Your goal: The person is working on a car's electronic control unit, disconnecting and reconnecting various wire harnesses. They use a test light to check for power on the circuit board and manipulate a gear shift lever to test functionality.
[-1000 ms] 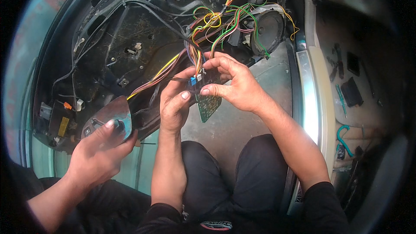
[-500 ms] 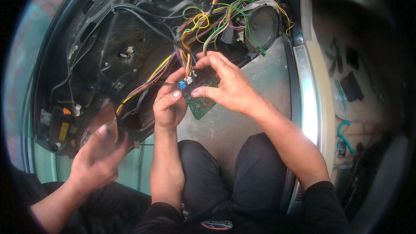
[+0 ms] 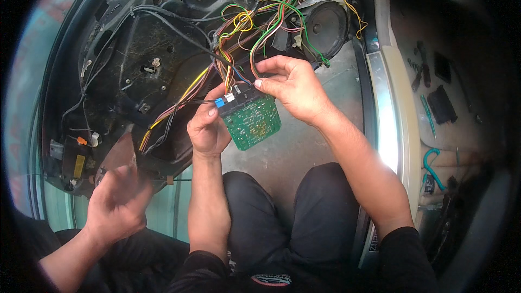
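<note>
A green circuit board (image 3: 252, 125) with a black connector edge hangs over the floor, its printed face turned towards me. My left hand (image 3: 208, 133) is closed on its left side, thumb beside a blue plug (image 3: 219, 102) and a white plug (image 3: 230, 97). Above the board's right end, the thumb and index finger of my right hand (image 3: 297, 89) close around a small bunch of wires (image 3: 254, 65) that runs to the connector edge. Their exact grip is partly hidden. Several coloured wires (image 3: 225, 59) lead up from the plugs.
A black car door panel (image 3: 146, 38) with a round speaker (image 3: 326, 27) stands ahead. A co-worker's blurred hand (image 3: 119, 206) is at the lower left, by a brown flap (image 3: 118, 154). Right of the door sill (image 3: 385, 114) lie a screwdriver (image 3: 425, 68) and a teal hook-shaped piece (image 3: 430, 168).
The board has tilted, showing more of its green face. My right thumb has left the board's face and moved up to the wires. The co-worker's hand has turned and its fingers have curled.
</note>
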`<state>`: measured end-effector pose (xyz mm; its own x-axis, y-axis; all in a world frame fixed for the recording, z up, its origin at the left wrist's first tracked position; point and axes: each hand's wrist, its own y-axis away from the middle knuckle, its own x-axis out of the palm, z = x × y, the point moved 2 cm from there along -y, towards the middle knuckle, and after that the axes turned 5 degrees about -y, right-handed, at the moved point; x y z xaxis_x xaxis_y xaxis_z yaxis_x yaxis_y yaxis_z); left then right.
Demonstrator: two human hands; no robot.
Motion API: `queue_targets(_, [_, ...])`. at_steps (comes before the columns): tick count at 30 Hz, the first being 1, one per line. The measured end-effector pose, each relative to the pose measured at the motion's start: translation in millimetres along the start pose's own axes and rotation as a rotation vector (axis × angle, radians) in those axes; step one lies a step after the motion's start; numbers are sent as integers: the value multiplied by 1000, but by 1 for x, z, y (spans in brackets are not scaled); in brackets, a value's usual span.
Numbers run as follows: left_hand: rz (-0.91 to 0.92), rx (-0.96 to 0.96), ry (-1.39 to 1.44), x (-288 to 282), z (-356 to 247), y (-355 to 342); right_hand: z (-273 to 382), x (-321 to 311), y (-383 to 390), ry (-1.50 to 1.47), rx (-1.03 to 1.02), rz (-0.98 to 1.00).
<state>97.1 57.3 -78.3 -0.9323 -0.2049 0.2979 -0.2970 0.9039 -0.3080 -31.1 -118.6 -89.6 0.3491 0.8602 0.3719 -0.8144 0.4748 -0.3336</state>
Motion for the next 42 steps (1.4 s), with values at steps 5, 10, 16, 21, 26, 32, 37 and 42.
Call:
queue_targets(5, [-40,60,9,20,0,-7,7,-3,2,36,37,30])
queue_targets(10, [13,16,90,23,1,-8,10,-1,3,82,10,-19])
queue_targets(16, [6,-4,7,27,3,-12,3,-4,3,44,22,-20])
queue_targets(21, [-48,-20,-57,26,0,-10,11,1,5,44,26,-45])
queue_targets(26, [-71,-14,-52,25,1,-12,2,1,3,77,-20,-64])
queue_targets(32, [-42,-29,-70,25,-2,-11,-16,4,1,-112,0,-62])
queue_targets(37, [-59,-36,0,20,2,-8,-16,-9,-5,-223,128,31])
queue_targets(42, [-77,-18,71,15,5,-2,-10,-11,-3,-195,112,53])
